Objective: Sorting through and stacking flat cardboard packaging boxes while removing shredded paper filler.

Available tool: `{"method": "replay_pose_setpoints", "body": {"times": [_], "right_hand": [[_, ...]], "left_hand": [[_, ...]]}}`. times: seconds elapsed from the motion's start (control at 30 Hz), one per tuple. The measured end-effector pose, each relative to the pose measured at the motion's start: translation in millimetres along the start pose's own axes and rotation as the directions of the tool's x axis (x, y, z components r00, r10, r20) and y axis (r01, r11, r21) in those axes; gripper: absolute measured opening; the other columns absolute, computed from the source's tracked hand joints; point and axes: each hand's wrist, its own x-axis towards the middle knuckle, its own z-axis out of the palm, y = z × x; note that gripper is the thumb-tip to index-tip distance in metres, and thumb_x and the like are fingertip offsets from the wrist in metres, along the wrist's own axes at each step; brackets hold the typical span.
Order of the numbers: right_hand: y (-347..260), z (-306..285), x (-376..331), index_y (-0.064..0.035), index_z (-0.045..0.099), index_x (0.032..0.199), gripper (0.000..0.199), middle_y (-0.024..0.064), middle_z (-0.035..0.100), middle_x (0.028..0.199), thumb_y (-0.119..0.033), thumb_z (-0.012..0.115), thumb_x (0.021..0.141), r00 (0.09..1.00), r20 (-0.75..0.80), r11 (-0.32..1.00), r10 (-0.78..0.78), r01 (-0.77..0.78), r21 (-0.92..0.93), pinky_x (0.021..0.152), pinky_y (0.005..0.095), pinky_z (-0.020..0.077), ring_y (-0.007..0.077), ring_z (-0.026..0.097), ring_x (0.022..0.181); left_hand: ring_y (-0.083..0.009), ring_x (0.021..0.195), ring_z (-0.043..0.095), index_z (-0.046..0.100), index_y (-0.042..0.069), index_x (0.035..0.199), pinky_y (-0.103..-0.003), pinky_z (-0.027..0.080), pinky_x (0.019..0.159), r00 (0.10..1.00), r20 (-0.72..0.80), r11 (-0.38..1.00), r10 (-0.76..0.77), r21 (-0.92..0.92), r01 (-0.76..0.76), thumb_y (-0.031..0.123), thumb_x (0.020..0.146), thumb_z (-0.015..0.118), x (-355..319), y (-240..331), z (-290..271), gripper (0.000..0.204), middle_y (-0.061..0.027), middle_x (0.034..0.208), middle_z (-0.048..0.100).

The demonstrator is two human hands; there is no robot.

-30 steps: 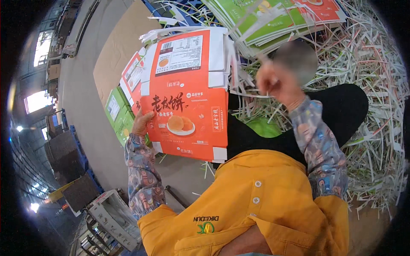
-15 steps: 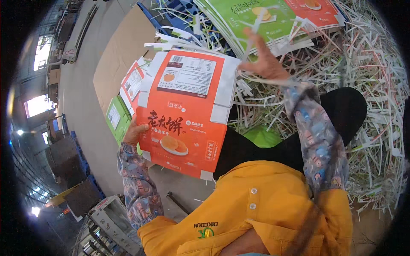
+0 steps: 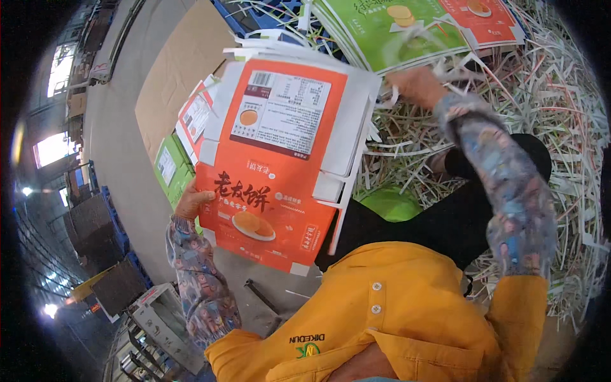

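Working along the edges of red carton blanks [image 3: 270, 169], left of the frame's centre, seems the step in hand. The left hand [image 3: 193, 202] clasps their left edge; the blurred right hand [image 3: 417, 87] is near their upper-right corner, grip unclear. Next calls for steady left-hand support.

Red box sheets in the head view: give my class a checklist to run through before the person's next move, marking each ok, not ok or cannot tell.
1. Left hand has a grip on the red box sheets: ok, thumb on top.
2. Printed side up: ok.
3. Layers lined up: not ok; white layers stick out along the right edge.
4. Right hand holding firmly: cannot tell, fingers blurred.
5. Right side clear of paper strips: not ok, heaped there.
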Motion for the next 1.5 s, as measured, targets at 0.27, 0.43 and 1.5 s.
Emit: {"method": "replay_pose_setpoints", "body": {"times": [0.27, 0.43, 1.5], "right_hand": [[83, -86, 14, -0.0080, 0.054, 0.090, 0.018, 0.0113, 0.056, 0.074, -0.018, 0.051, 0.075, 0.981, -0.144, 0.989, 0.130, -0.139, -0.054, 0.060, 0.0346, 0.0450, 0.0247, 0.057, 0.069], [58, -112, -1, -0.0052, 0.053, 0.093, 0.024, 0.0117, 0.055, 0.083, -0.017, 0.054, 0.072, 0.972, -0.148, 0.957, 0.184, -0.143, 0.251, 0.070, 0.0341, 0.0429, 0.0251, 0.055, 0.080], [-55, -66, 29, -0.0038, 0.056, 0.084, 0.030, 0.0042, 0.055, 0.076, -0.032, 0.045, 0.083, 0.793, 0.281, -0.110, 0.541, -0.265, 0.958, 0.070, 0.0236, 0.0438, 0.0112, 0.054, 0.072]], "left_hand": [[-0.0174, 0.089, 0.056, 0.046, 0.000, 0.111, -0.030, 0.045, 0.078, 0.998, -0.064, 1.000, -0.026, 0.015, 0.027, 0.008, 0.062, 0.068, -20, 1, 4, 0.055, -0.0074, 0.100, 0.057], [-0.0171, 0.088, 0.056, 0.046, 0.000, 0.111, -0.030, 0.045, 0.077, 0.998, -0.065, 1.000, -0.006, -0.016, 0.005, 0.007, 0.063, 0.068, -23, -1, 9, 0.054, -0.0073, 0.100, 0.057], [-0.0170, 0.090, 0.055, 0.044, 0.001, 0.114, -0.030, 0.044, 0.079, 0.999, 0.002, 0.999, 0.032, -0.044, -0.032, 0.006, 0.063, 0.067, -21, -5, -1, 0.056, -0.0073, 0.102, 0.056]]}}
